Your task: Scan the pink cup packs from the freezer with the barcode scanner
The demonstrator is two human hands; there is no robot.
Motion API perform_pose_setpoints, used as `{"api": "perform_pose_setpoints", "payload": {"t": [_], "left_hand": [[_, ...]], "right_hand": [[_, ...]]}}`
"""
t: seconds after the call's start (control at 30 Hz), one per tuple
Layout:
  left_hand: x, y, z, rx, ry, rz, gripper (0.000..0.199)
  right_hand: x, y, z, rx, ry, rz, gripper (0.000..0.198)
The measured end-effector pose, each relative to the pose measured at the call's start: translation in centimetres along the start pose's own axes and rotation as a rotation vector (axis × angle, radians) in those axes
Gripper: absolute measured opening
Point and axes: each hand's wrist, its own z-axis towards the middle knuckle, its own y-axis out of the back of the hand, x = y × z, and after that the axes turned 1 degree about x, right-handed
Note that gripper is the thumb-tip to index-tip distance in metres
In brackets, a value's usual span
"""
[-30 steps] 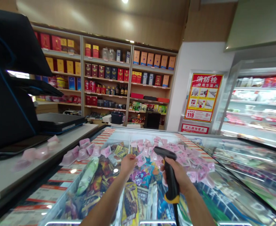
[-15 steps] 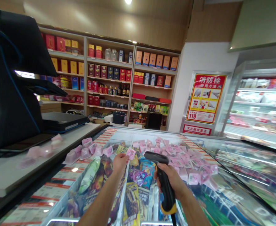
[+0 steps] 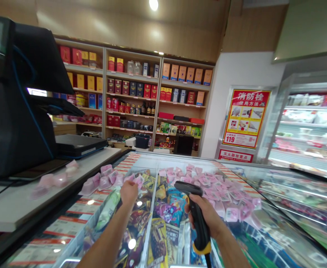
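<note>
My right hand [image 3: 204,212] is wrapped around the handle of a black and yellow barcode scanner [image 3: 198,219], its head pointing left over the glass freezer lid. With closed fingers, my left hand [image 3: 129,192] pinches a small pink plastic cup [image 3: 139,180] with a printed label, beside the cups at the left edge of the lid. A row of similar pink cups [image 3: 104,182] lies on that left side. On the right, a large heap of labelled pink cups [image 3: 216,188] covers part of the glass. My left fingertips are partly hidden.
Packaged frozen goods [image 3: 159,238] show through the glass. At left, a counter [image 3: 79,178] bears several blurred pink cups [image 3: 53,180] and a black checkout terminal [image 3: 26,100]. Shelves of boxed goods [image 3: 132,89] stand behind; a lit display fridge [image 3: 308,126] is at right.
My left hand has moved left with the pink cup, from mid-lid toward the left row. The scanner stays in my right hand in nearly the same place. The view has shifted slightly.
</note>
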Motion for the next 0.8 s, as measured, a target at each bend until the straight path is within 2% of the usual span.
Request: {"api": "perform_pose_setpoints", "payload": {"t": [0.1,0.23,0.4,0.47,0.57,0.63,0.8], "left_hand": [[-0.2,1.4,0.4,0.019,0.020,0.117,0.025],[-0.5,2.8,0.7,0.009,-0.007,0.206,0.024],[-1.2,3.2,0.3,-0.006,-0.084,0.242,0.016],[-1.9,3.0,-0.3,-0.020,-0.151,0.235,0.021],[-3.7,2.0,-1.8,-0.036,-0.306,0.211,0.033],[-5.0,0.7,-3.1,0.006,-0.419,0.182,0.034],[-7.9,-4.3,-6.8,0.294,-0.598,0.071,0.029]], "right_hand": [[0.0,0.2,0.0,-0.019,0.019,0.000,0.036],[0.5,0.7,-0.2,-0.117,0.074,0.049,0.028],[1.5,2.6,0.1,-0.233,0.073,0.036,0.027],[1.9,3.5,0.5,-0.270,0.086,0.037,0.027],[2.2,4.4,1.0,-0.276,0.088,0.082,0.027],[2.2,4.7,1.2,-0.290,0.085,0.107,0.026],[2.2,5.1,1.1,-0.345,0.084,0.083,0.025]]}}
